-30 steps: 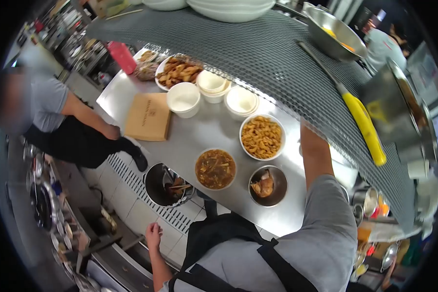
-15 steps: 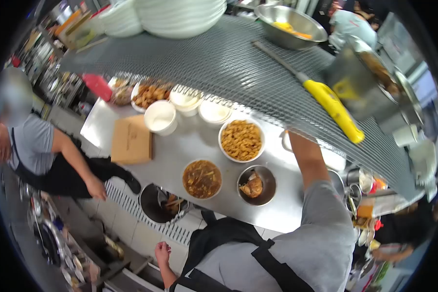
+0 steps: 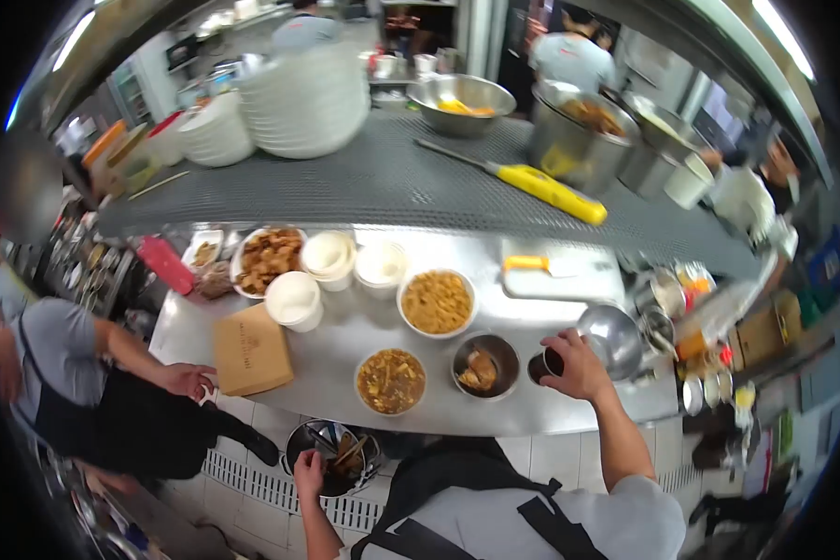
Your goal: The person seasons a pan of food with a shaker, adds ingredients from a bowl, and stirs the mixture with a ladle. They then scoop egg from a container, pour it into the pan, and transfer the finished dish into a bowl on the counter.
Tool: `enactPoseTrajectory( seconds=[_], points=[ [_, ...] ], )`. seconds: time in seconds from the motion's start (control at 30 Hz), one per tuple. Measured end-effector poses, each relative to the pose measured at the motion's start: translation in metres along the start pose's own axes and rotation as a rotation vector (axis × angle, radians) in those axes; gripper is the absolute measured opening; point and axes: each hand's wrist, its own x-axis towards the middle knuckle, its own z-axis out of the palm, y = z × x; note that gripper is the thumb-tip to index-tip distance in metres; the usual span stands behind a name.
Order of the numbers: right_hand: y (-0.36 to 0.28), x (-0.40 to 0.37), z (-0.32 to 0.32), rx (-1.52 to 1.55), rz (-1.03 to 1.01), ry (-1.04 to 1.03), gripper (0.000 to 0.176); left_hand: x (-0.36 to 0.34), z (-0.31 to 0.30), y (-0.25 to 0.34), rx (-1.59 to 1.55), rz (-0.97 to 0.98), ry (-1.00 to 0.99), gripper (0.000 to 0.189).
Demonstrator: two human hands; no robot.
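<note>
My right hand [image 3: 581, 367] is closed around a small cup of dark liquid [image 3: 539, 368] at the table's near right. Just left of the cup, a steel bowl [image 3: 514, 364] holds a browned piece of food [image 3: 479, 371]. My left hand [image 3: 309, 473] is low in front of the table, fingers curled, with nothing visible in them. Beyond it, a pot [image 3: 294, 448] with several utensils stands below the table edge. A white tub of brown soup [image 3: 391, 381] and a tub of yellow-brown pieces [image 3: 436, 302] sit on the steel table.
A mesh shelf [image 3: 345, 191] crosses above the table, bearing stacked plates [image 3: 303, 103] and a yellow-handled tool [image 3: 551, 193]. An orange-handled knife [image 3: 527, 264] lies on a white board [image 3: 593, 283]. A cardboard box [image 3: 252, 351] stands at left, near a co-worker's hand [image 3: 189, 380]. An upturned-looking steel bowl [image 3: 611, 341] is at right.
My right hand has come back from under the shelf toward the near table and now grips the small cup. My left hand remains low. The view has tilted up, and the co-worker's hand is beside the box.
</note>
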Motion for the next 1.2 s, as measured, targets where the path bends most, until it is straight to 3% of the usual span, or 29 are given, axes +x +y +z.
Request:
enactPoseTrajectory(
  seconds=[0.13, 0.2, 0.37, 0.47, 0.53, 0.67, 0.8, 0.87, 0.9, 0.97, 1.0, 1.03, 1.07, 1.17, 1.2],
  points=[
    [0.005, -0.077, 0.018, 0.013, 0.242, 0.119, 0.061, 0.022, 0.016, 0.007, -0.023, 0.009, -0.229, 0.024],
    [0.005, -0.098, 0.022, 0.017, 0.378, 0.122, 0.061, 0.034, 0.023, -0.003, 0.101, 0.203, -0.246, 0.027],
    [0.034, -0.132, 0.045, 0.006, 0.583, 0.180, 0.066, 0.014, 0.051, 0.069, 0.166, 0.247, -0.373, 0.028],
    [0.053, -0.136, 0.055, -0.016, 0.650, 0.186, 0.068, 0.008, 0.056, 0.103, 0.225, 0.236, -0.341, 0.026],
    [0.069, -0.138, 0.070, -0.013, 0.659, 0.221, 0.070, 0.033, 0.057, 0.080, 0.142, 0.257, -0.359, 0.025],
    [0.108, -0.138, 0.099, -0.069, 0.570, 0.345, 0.075, 0.027, 0.081, 0.115, 0.075, 0.339, -0.299, 0.023],
    [0.102, -0.126, 0.094, 0.050, 0.560, 0.440, 0.075, 0.039, 0.103, 0.118, 0.001, 0.341, -0.276, 0.024],
    [0.098, -0.127, 0.094, -0.239, 0.537, 0.499, 0.066, 0.042, 0.104, 0.120, 0.003, 0.332, -0.283, 0.025],
    [0.094, -0.125, 0.090, -0.248, 0.535, 0.497, 0.066, 0.043, 0.105, 0.119, 0.013, 0.330, -0.261, 0.025],
    [0.074, -0.119, 0.076, -0.294, 0.465, 0.648, 0.048, 0.047, 0.116, 0.124, 0.008, 0.339, -0.273, 0.026],
    [0.039, -0.104, 0.064, 0.109, 0.517, 0.566, 0.028, 0.047, 0.114, 0.129, 0.005, 0.323, -0.268, 0.026],
    [0.028, -0.093, 0.073, 0.241, 0.375, 0.564, 0.018, 0.046, 0.111, 0.130, 0.008, 0.302, -0.265, 0.026],
    [0.008, -0.078, 0.081, 0.543, 0.485, 0.367, 0.013, 0.047, 0.111, 0.128, 0.011, 0.302, -0.290, 0.026],
    [-0.095, -0.025, 0.088, 0.948, 0.379, -0.033, 0.017, 0.056, 0.116, 0.132, 0.054, 0.322, -0.214, 0.027],
    [-0.100, -0.009, 0.113, 0.869, 0.258, -0.085, 0.019, 0.058, 0.117, 0.134, 0.048, 0.327, -0.228, 0.027]
  ],
)
